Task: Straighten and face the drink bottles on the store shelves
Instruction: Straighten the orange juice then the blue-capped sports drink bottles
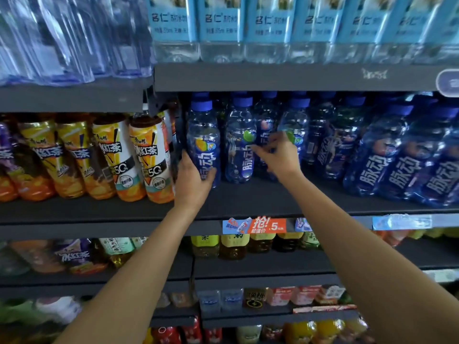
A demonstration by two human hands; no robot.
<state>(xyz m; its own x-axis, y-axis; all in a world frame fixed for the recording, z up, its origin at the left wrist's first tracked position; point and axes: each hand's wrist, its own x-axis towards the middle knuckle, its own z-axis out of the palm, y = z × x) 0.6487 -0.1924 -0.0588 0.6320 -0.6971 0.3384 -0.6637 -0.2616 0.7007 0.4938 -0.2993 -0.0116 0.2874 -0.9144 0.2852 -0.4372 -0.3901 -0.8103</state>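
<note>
Blue drink bottles with blue caps stand in rows on the middle shelf (248, 197). My left hand (192, 180) grips the lower part of the leftmost blue bottle (203, 135), which stands upright with its label facing out. My right hand (278, 155) reaches between the second blue bottle (239, 142) and a third blue bottle (295, 125); its fingertips touch the second bottle's label and its fingers are apart. The third bottle's lower half is hidden behind that hand.
Orange iced-tea bottles (151, 157) lean at the left of the same shelf. More blue bottles (397, 165) crowd the right side. Water bottles with light blue labels (221, 26) fill the shelf above. Price tags (254, 225) hang on the shelf edge; lower shelves hold mixed drinks.
</note>
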